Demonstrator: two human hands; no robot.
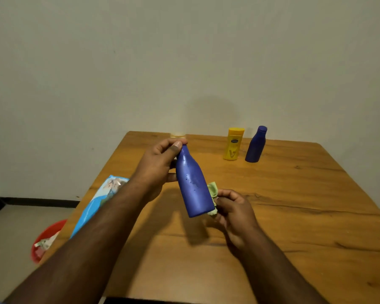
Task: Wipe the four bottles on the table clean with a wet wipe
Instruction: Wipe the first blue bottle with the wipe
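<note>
My left hand [160, 163] grips the neck and cap end of a tall blue bottle [193, 185], held tilted above the wooden table [294, 216]. Wet spots show on its side. My right hand [233, 207] pinches a pale green wet wipe [213, 190] against the bottle's lower right side. A yellow bottle [233, 144] and a smaller blue bottle [256, 144] stand upright at the table's far edge. Behind my left hand, only the pale top of another object [177, 134] shows.
A blue wet-wipe pack [99, 202] lies on the table's left edge. On the floor to the left stands a red bin [43, 238] holding crumpled wrappers. A plain wall rises directly behind the table.
</note>
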